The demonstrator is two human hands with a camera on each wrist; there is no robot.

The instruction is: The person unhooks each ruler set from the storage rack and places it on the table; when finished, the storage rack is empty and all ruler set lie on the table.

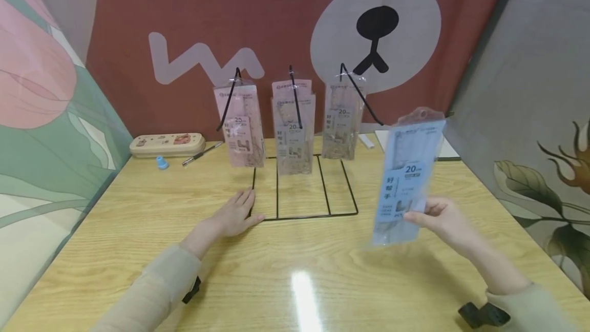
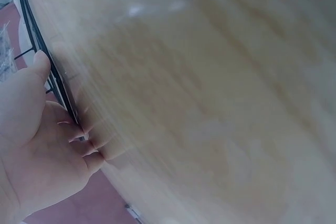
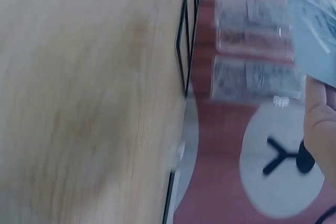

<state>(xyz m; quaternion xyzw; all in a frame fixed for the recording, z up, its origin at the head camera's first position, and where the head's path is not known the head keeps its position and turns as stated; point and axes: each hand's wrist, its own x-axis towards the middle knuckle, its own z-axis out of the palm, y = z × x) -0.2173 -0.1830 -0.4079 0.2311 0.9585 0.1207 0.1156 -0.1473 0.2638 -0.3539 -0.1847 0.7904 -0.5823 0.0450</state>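
Note:
My right hand (image 1: 444, 222) pinches the lower right edge of a blue packaged ruler set (image 1: 407, 168), thumb in front. The packet is held up over the table, to the right of a black wire rack (image 1: 304, 217). Pink ruler sets (image 1: 239, 127) hang on the rack's left hook, greyish ones (image 1: 294, 140) with a pink one behind on the middle hook, and a greyish one (image 1: 338, 127) on the right hook. Flat at the base's left front corner rests my left hand (image 1: 235, 214), its fingers (image 2: 79, 148) extended along the wire in the left wrist view.
A cream pencil case (image 1: 167, 145), a small blue cone-shaped piece (image 1: 162, 163) and a pen (image 1: 201, 153) lie at the back left. Behind the rack are a white eraser-like block (image 1: 366, 141) and a white pad with a dark edge (image 1: 449, 150). A bear-print cloth hangs behind the table.

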